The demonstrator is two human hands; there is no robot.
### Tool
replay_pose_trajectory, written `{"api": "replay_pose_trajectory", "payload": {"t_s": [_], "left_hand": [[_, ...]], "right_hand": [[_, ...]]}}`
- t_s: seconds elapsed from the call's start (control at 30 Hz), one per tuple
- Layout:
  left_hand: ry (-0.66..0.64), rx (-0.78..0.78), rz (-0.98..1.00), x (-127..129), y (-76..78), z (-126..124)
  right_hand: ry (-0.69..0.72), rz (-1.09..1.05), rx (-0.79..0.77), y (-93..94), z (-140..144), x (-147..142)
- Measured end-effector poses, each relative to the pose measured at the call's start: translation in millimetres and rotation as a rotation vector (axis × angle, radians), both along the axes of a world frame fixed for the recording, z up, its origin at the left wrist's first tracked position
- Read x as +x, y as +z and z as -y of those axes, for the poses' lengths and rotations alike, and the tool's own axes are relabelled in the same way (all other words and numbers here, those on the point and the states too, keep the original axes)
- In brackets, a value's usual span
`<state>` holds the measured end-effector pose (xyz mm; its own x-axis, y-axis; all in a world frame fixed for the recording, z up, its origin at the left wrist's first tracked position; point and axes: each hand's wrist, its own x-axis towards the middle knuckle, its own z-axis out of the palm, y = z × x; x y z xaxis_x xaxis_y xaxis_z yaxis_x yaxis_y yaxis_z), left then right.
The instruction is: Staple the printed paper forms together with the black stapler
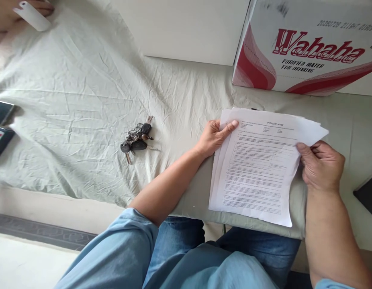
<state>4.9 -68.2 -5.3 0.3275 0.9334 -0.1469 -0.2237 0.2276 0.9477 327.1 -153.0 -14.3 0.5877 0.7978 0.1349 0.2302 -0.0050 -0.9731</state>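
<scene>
Printed papers (255, 172) hide the left hand's (215, 138) fingertips, thumb excepted

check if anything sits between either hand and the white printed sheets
Nothing visible does: the left hand and right hand hold the white printed paper sheets directly, at opposite sides. The bunch of metal, black-headed keys lies apart, to the left.

White papers (252, 168) at four o'clock carry rows of dark print; the white carton (303, 56) at two o'clock bears red curves; the tablecloth (83, 120) is pale grey-green, the shirt (122, 249) blue.
</scene>
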Motion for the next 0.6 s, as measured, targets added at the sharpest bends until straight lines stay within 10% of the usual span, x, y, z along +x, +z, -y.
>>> {"api": "replay_pose_trajectory", "payload": {"t_s": [0.6], "left_hand": [[-0.075,0.025,0.042,0,-0.8,0]], "right_hand": [[-0.013,-0.101,0.087,10.1,2,-12]]}}
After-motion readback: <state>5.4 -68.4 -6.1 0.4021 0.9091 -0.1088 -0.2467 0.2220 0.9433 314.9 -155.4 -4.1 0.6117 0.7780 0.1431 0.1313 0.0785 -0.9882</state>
